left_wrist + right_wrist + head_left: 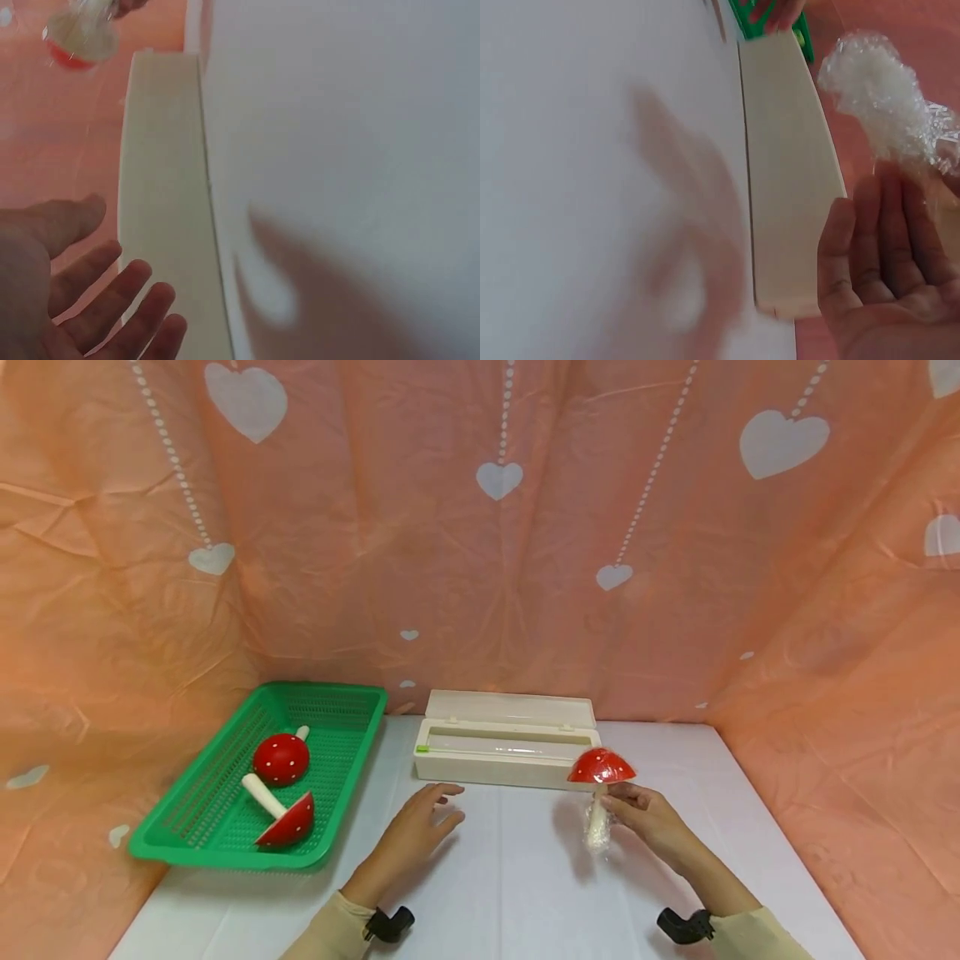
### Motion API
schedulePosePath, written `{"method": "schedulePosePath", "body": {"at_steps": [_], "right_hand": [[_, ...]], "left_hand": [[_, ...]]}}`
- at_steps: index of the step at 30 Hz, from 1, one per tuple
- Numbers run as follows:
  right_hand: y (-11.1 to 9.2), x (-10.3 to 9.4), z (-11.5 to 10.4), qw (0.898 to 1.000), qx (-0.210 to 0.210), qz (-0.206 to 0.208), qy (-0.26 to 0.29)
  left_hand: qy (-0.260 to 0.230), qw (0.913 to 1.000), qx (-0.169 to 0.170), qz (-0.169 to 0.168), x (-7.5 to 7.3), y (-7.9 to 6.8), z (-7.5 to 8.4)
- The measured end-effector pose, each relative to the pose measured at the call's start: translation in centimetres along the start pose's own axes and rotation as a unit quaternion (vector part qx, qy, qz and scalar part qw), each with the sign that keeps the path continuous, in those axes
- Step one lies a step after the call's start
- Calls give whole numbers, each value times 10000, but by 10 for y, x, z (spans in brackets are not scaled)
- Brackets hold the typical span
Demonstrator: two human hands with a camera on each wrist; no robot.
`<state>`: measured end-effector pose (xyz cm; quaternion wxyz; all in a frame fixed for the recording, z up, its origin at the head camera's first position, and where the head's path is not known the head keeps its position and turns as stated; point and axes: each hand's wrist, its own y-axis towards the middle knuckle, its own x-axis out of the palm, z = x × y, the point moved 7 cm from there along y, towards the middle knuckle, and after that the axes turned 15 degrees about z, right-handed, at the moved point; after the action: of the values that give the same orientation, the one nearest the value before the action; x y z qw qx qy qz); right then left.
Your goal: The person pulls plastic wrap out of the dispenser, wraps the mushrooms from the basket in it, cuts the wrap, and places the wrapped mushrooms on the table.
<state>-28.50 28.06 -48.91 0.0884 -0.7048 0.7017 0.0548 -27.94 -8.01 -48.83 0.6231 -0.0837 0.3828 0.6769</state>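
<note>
A toy mushroom (602, 767) with a red, white-dotted cap is wrapped in clear film, upright above the table. My right hand (651, 820) pinches its pale stem between thumb and fingers. In the right wrist view, crumpled clear film (874, 82) covers the stem beyond the fingers. My left hand (411, 828) hovers over the table with its fingers loosely spread, holding nothing. Behind both hands stands a cream cling film box (495, 770), its lid raised and a film roll inside. The left wrist view shows the left fingers in front of that box.
On the left sits a green plastic basket (341, 843) with two more red-capped mushrooms, one (281, 760) behind the other (288, 822). A white cloth (525, 893) covers the table. Orange curtains (420, 568) with white hearts enclose the back and sides.
</note>
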Motion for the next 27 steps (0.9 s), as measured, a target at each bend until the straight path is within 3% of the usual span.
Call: {"method": "schedulePosePath", "body": {"at_steps": [6, 16, 20, 27], "right_hand": [[3, -31, 5, 9993, 42, 357, -71], [12, -73, 16, 9980, -29, 622, 86], [19, -86, 23, 9977, -25, 669, 41], [32, -103, 34, 9969, 220, 687, -314]], "left_hand": [[568, 9952, 113, 784, -21, 17, -5], [1144, 9807, 406, 1532, -39, 43, -9], [1344, 9756, 524, 1653, -39, 55, -5], [1566, 9747, 448, 1529, -35, 71, -6]]}}
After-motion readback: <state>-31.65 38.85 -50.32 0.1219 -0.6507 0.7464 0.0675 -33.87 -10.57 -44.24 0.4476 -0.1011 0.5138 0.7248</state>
